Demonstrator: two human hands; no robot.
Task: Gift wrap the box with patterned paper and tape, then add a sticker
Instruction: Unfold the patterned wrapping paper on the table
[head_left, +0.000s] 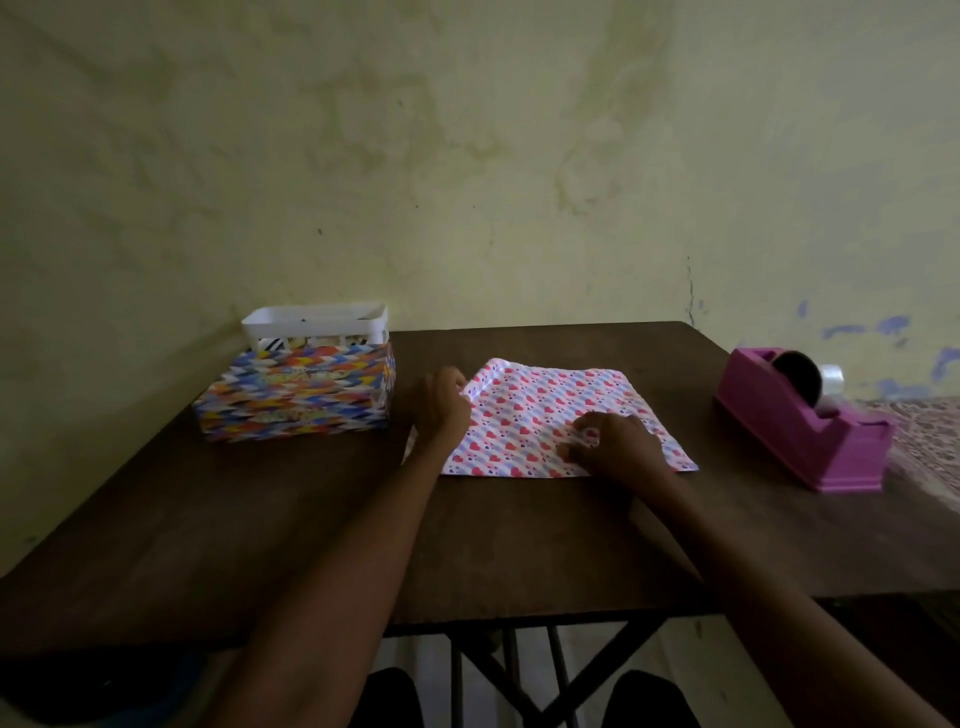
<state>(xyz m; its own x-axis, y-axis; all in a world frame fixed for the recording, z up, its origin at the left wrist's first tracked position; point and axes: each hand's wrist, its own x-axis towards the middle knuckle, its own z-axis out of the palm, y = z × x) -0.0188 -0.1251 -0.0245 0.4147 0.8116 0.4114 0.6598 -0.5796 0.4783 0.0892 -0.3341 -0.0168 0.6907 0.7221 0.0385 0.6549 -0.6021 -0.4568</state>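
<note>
Table under your forearms | your right hand pinches the heart-print paper near its front edge | your left hand grips its lifted left edge | box left, apart from paper | tape dispenser right | white basket just behind box

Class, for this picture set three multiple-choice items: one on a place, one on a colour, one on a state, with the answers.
1. Where is the box?
A) left of the paper
B) on the paper
C) on the floor

2. What colour is the tape dispenser?
A) white
B) pink
C) black

3. What is the left hand doing?
A) lying idle
B) holding the box
C) gripping the paper's edge

Answers:
1 A, the box stands apart, left of the paper.
2 B, its body is pink.
3 C, its fingers curl on the paper's left edge.
</note>
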